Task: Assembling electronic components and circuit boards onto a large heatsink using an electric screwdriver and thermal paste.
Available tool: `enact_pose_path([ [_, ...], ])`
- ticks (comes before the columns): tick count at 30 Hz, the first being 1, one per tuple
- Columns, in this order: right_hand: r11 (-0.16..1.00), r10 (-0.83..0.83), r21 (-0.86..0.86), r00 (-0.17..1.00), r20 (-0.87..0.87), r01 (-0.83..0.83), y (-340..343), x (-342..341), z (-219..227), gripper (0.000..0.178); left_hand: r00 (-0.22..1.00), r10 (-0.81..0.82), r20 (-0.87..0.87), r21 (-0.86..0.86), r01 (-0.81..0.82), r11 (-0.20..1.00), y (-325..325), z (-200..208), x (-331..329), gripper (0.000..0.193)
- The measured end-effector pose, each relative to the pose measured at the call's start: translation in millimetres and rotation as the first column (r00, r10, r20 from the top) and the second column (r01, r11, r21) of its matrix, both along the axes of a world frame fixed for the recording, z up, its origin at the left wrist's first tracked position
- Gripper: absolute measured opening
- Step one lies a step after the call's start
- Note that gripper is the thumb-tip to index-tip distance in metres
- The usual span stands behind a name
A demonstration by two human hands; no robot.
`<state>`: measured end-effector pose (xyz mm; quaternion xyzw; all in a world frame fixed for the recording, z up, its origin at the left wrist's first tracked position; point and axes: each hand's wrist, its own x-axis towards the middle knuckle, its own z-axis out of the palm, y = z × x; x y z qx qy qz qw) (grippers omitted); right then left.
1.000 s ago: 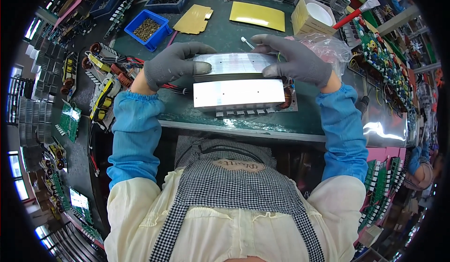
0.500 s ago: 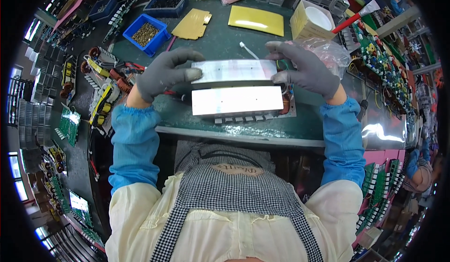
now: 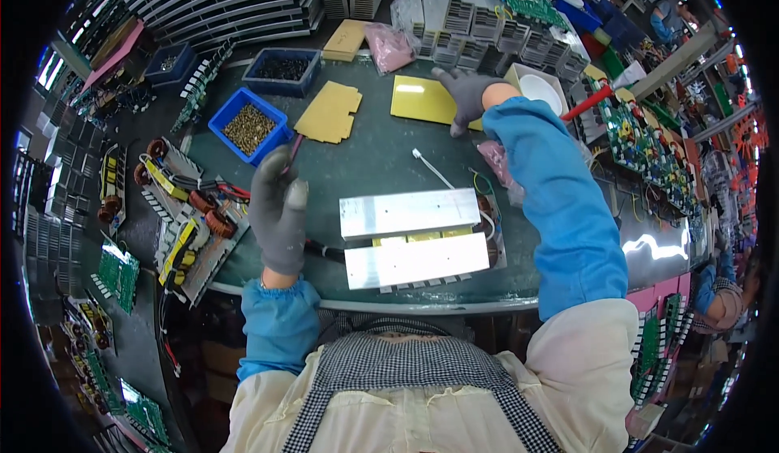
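Two silvery metal bars, an upper one [image 3: 410,214] and a lower one [image 3: 418,261], lie side by side over a circuit board assembly whose edge parts and yellow pieces show between and below them. My right hand [image 3: 471,98], in a grey glove, reaches to the right end of a shiny yellow sheet [image 3: 418,100], its thumb and fingers spread apart across that end. Left of the bars hovers my left hand [image 3: 278,214], also gloved, with fingers loosely bent and the thumb apart. Its fingertips are near a thin pink stick [image 3: 297,145]; no held thing shows.
A blue bin of small brass-coloured parts [image 3: 284,134] and a dark blue bin [image 3: 308,90] stand far left. Near them lies a tan card [image 3: 329,112]. Wired coil assemblies [image 3: 182,242] sit left. A white cable tie [image 3: 434,167] and pink plastic bag [image 3: 501,169] lie beyond the bars.
Both hands have left the upper metal bar, which rests on the assembly now. My right hand has moved far out to the yellow sheet; my left has drawn back. The view has shifted.
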<state>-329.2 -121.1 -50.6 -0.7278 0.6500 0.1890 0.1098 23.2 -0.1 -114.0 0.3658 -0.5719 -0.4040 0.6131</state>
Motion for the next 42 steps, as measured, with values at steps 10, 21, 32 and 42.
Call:
enact_pose_path([
  [10,0.997,-0.023,-0.074,0.982,0.185,0.038,15.5,-9.8,10.5,0.11,0.997,-0.008,-0.08,0.041,0.011,0.999,-0.9,-7.1,4.1,0.037],
  [21,0.978,-0.038,-0.185,0.957,0.287,0.094,-14.5,-0.4,-17.7,0.111,0.998,-0.013,-0.063,0.036,0.016,0.999,-0.7,-9.4,2.7,0.028],
  [32,0.998,0.046,-0.055,0.996,0.083,-0.041,-55.2,5.8,-19.7,0.12,0.995,-0.097,-0.018,0.119,0.099,0.988,0.5,-4.0,0.6,0.028],
  [42,0.744,0.426,-0.667,0.8,0.424,-0.042,20.3,-2.7,88.9,0.022,0.986,-0.037,-0.161,0.151,0.062,0.987,1.6,17.1,1.5,0.023],
])
